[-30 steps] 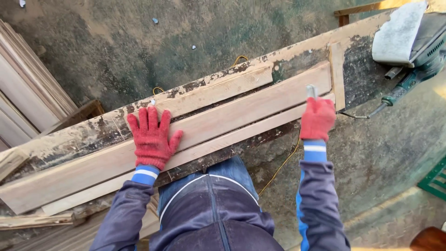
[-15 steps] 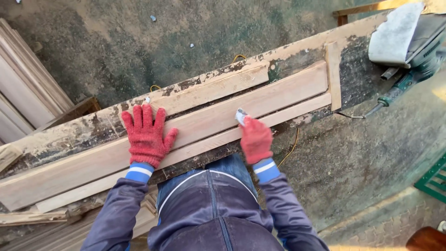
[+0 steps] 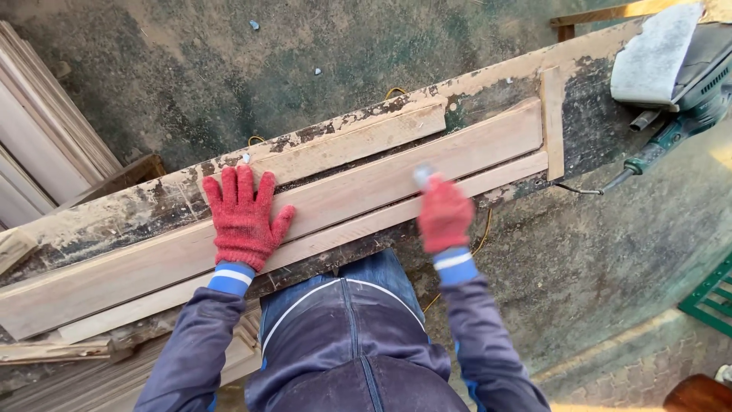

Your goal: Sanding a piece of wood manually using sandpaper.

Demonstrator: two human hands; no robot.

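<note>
On a long pale wooden board (image 3: 358, 187), the red-gloved left hand (image 3: 242, 217) presses flat with fingers spread, while the right hand (image 3: 444, 214), further along it, grips a small grey pad (image 3: 422, 175)

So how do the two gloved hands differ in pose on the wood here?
The left hand lies flat, fingers spread, pressing on the wide plank; the right hand is closed into a fist around a small grey piece. The left hand looks sharp, the right hand blurred. Both wear red knit gloves with blue cuffs.
</note>
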